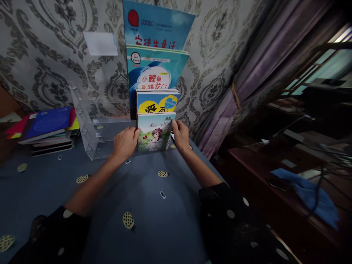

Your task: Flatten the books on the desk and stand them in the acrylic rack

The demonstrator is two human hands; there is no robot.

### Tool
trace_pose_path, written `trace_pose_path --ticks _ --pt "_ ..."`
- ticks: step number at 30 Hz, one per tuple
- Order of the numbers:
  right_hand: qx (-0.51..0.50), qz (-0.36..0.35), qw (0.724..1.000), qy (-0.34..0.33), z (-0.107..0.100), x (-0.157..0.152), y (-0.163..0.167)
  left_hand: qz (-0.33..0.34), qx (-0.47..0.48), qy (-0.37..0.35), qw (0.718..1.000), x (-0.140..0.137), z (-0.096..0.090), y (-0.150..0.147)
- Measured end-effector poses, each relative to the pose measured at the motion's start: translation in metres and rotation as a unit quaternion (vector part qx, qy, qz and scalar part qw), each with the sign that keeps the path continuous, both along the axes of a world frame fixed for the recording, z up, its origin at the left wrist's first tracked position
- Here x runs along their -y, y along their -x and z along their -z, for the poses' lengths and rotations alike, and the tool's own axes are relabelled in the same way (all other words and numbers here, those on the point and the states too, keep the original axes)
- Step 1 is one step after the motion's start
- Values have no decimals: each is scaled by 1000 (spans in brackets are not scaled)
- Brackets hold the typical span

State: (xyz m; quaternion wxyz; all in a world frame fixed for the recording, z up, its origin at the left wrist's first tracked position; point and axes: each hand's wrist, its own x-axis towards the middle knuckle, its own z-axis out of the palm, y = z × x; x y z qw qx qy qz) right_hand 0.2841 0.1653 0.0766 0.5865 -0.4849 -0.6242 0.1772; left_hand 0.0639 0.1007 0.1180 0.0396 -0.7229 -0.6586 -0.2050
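A small picture-covered book (155, 137) stands upright at the front of a clear tiered display rack (106, 137). My left hand (125, 142) grips its left edge, and my right hand (181, 135) has its thumb at the right edge, fingers curled behind. Behind it rise a blue-and-yellow book (156, 101), a teal book (159, 60) and a tall blue book (161, 27), each higher than the one before. The rack's left half holds no books. Whatever my fingertips touch behind the front book is hidden.
On the left lies a pile of books and folders (52, 126). A blue cloth with pineapple prints (143, 209) covers the table. Patterned wallpaper with a white card (100, 44) is behind. To the right hang a purple curtain (233, 99) and a dark cluttered surface with a blue cloth (308, 190).
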Motion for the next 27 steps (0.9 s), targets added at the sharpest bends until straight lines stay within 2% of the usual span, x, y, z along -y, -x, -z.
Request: trace_pose_path --ticks 15,27 --pt "-8 6 1000 -14 -2 9 4 -10 -27 13 999 6 -2 -2" --pt "-35 19 999 -27 -4 11 4 -18 26 0 1000 5 -3 0"
